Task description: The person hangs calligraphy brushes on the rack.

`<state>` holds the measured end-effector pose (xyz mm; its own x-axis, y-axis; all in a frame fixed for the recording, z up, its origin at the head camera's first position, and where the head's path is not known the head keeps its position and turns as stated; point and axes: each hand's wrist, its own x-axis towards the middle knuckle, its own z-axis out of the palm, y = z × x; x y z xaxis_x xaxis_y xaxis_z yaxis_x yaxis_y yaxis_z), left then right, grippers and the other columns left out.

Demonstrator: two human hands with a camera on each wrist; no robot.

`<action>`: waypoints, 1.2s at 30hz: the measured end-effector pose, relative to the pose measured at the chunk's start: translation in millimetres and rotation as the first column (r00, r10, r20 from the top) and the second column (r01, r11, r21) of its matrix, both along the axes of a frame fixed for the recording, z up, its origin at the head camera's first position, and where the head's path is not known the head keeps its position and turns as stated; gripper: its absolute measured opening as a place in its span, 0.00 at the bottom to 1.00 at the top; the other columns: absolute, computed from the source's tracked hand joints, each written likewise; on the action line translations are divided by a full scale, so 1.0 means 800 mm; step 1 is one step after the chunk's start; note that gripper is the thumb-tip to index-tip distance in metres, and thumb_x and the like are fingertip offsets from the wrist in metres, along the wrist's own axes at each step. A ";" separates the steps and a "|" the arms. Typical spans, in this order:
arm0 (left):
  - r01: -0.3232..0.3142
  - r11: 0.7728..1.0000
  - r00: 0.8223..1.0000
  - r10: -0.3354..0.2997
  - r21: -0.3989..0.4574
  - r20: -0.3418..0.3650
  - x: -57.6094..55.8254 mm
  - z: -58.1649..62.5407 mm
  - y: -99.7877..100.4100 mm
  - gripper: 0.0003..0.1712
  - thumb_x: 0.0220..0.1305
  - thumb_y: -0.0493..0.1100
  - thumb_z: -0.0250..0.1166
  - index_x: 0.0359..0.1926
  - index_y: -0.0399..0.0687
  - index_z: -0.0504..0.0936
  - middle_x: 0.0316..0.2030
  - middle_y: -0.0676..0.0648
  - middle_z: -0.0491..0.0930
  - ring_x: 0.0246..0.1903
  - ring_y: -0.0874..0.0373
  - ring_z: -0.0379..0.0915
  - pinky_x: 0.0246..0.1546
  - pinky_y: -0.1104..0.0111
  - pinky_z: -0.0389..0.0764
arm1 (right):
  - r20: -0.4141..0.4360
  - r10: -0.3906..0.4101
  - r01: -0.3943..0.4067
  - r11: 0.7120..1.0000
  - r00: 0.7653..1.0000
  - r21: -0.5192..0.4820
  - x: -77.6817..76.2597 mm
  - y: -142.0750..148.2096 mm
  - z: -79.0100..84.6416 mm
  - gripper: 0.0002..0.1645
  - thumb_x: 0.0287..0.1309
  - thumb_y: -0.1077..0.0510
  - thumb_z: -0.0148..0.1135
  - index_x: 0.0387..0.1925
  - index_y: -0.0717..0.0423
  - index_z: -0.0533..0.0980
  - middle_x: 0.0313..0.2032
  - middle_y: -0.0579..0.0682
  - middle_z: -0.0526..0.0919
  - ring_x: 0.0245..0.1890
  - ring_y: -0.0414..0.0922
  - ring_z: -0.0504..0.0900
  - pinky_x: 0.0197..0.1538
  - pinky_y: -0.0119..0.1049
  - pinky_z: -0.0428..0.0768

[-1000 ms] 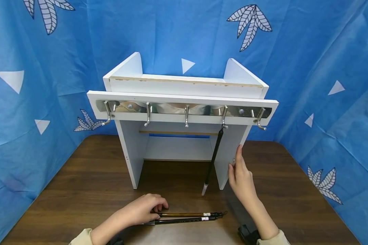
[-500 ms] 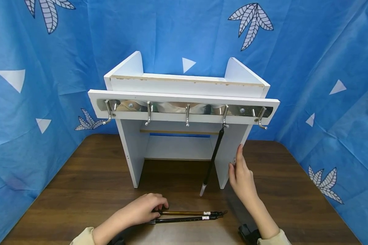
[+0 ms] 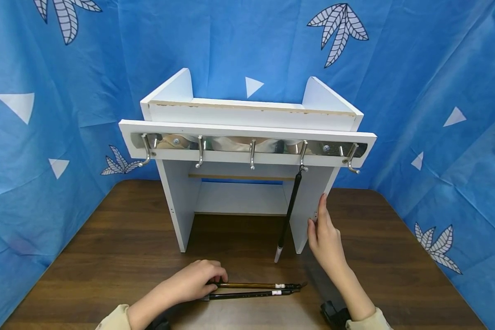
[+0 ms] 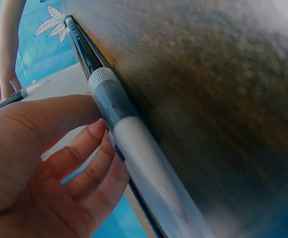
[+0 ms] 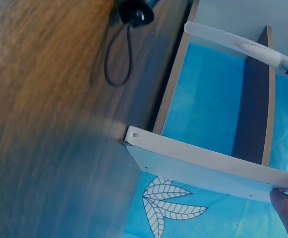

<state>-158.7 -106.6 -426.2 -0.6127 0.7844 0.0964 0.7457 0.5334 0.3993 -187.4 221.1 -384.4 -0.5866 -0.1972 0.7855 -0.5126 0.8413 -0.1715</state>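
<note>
Got the left hand [image 3: 195, 280] down at the near side of the table [image 3: 86, 256], thumb and curled fingers together, pinching the left end of a brown brush [image 3: 255, 285]. Right alongside on the wood, nearer the camera: a black brush [image 3: 247, 294], clear cap [image 4: 156, 173] by the thumb. Can't tell about contact there. Over to the right hand [image 3: 327, 240], index straight, thumb spread apart from it, resting against the right side panel [image 3: 311, 197] of a white shelf [image 3: 247, 118]. Further up, a metal strip [image 3: 231, 144] with five hooks [image 3: 252, 153], plus a third brush [image 3: 289, 211] hanging from the fourth hook [image 3: 303, 153] from the left. Behind everything, blue cloth [image 3: 251, 36] with leaf prints [image 3: 341, 27].
</note>
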 end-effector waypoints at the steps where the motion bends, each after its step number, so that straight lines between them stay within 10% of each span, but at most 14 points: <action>1: 0.000 1.000 1.000 0.000 0.002 -0.001 0.000 0.000 0.001 0.13 0.48 0.33 0.66 0.33 0.56 0.78 0.28 0.61 0.72 0.27 0.70 0.67 0.29 0.75 0.71 | 0.001 0.000 0.000 1.000 1.000 0.001 0.000 0.000 0.000 0.55 0.47 0.75 0.57 0.67 0.56 0.34 0.51 0.69 0.67 0.13 0.41 0.65 0.15 0.36 0.72; 36: -0.020 1.000 0.999 0.020 0.009 -0.035 0.006 0.000 0.001 0.16 0.45 0.29 0.63 0.32 0.55 0.79 0.28 0.60 0.72 0.26 0.71 0.67 0.26 0.75 0.71 | -0.009 0.000 0.000 1.000 1.000 -0.001 0.000 0.001 -0.002 0.55 0.47 0.75 0.57 0.67 0.56 0.35 0.48 0.68 0.69 0.13 0.41 0.65 0.15 0.37 0.71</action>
<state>-154.2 -105.6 -426.0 -0.6243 0.7711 0.1248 0.7485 0.5448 0.3782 -187.4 221.9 -385.8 -0.5793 -0.1964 0.7911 -0.5142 0.8411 -0.1678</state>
